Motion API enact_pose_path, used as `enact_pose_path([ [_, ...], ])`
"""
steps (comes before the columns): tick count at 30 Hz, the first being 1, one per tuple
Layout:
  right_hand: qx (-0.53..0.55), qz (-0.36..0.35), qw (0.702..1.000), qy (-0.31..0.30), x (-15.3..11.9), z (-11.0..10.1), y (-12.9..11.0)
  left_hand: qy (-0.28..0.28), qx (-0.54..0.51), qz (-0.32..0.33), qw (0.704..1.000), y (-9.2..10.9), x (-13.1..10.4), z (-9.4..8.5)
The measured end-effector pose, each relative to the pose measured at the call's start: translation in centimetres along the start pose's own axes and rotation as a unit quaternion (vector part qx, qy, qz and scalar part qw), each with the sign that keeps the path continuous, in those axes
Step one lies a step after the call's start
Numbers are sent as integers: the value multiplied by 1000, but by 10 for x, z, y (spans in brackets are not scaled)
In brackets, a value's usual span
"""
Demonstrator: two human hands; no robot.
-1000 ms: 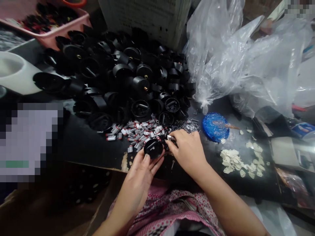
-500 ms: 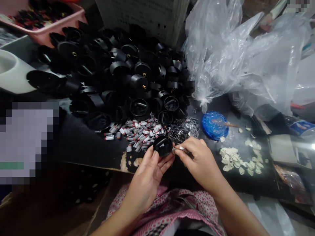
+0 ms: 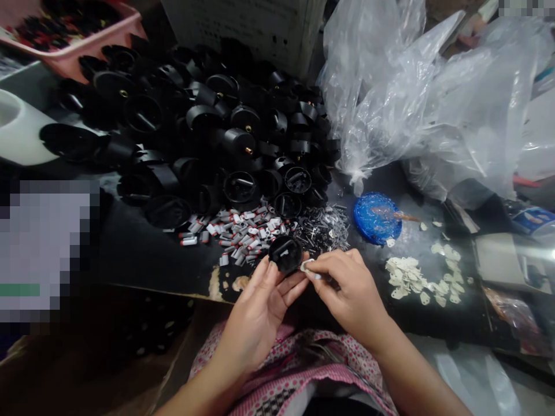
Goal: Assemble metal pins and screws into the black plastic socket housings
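My left hand (image 3: 262, 300) grips a round black plastic cup (image 3: 285, 254) by its rim, its hollow side facing up toward me. A small bar-like piece shows inside the cup. Just to the right, my right hand (image 3: 347, 283) pinches a small cream-white flat plate (image 3: 307, 264) between thumb and fingertips, close beside the cup's rim. Beyond both hands lies a heap of small grey cylinders with red ends (image 3: 245, 234). Next to it is a pile of small metal springs and pins (image 3: 325, 225).
Many black cups (image 3: 243, 138) are heaped across the back. On the right are a blue lid with grease and a stick (image 3: 377, 219), loose cream plates (image 3: 407, 277) and clear plastic bags (image 3: 381, 86). A pink bin (image 3: 69, 58) stands far left, near a white container (image 3: 26, 130).
The cream plate at my right fingertips has turned, so its flat face now shows. The black cup has tilted slightly in my left hand. The view has shifted a little.
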State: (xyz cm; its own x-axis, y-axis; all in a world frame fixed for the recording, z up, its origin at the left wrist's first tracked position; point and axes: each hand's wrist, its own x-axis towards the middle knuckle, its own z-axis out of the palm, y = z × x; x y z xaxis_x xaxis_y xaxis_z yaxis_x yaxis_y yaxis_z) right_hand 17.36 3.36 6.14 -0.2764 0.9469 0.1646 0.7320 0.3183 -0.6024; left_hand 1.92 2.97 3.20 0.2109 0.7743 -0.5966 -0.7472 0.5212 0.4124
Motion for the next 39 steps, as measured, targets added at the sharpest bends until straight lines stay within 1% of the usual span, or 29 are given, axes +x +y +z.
enact_pose_path([
  [4, -18, -39, 999, 2, -4, -4, 1, -13, 26, -2, 1000, 1, 1, -4],
  [8, -27, -106, 994, 32, -3, -4, -2, -33, 102, 39, 993, -1, 0, -10],
  [10, -32, -123, 991, 49, -2, -4, -4, -53, 138, 48, 988, -1, -1, -12],
  [13, -44, -117, 991, 56, 1, -3, -7, -76, 165, 45, 982, -2, -2, -13],
  [17, -45, -104, 992, 58, 4, -4, -7, -79, 176, 50, 980, -3, -3, -15],
  [20, -53, -101, 992, 45, 6, -5, -7, -83, 176, 55, 979, -4, -4, -15],
  [23, -65, -92, 994, 15, 6, -8, -10, -86, 182, 61, 978, -4, -4, -15],
  [25, -71, -79, 994, 0, 4, -9, -14, -77, 177, 59, 979, -4, -4, -13],
  [28, -83, -53, 995, 9, -1, -5, -19, -57, 151, 61, 985, -7, -1, -12],
  [31, -61, -44, 997, 26, -2, 7, -23, -20, 174, 104, 979, -6, 0, -17],
  [33, -24, -54, 998, 14, 3, 20, -28, 22, 214, 144, 966, 2, -6, -26],
  [35, 19, -76, 996, -31, 15, 35, -41, 68, 258, 180, 947, 16, -18, -44],
  [37, 75, -127, 985, -93, 30, 47, -59, 124, 302, 207, 922, 32, -36, -70],
  [39, 141, -189, 961, -146, 41, 50, -77, 193, 335, 226, 894, 45, -55, -102],
])
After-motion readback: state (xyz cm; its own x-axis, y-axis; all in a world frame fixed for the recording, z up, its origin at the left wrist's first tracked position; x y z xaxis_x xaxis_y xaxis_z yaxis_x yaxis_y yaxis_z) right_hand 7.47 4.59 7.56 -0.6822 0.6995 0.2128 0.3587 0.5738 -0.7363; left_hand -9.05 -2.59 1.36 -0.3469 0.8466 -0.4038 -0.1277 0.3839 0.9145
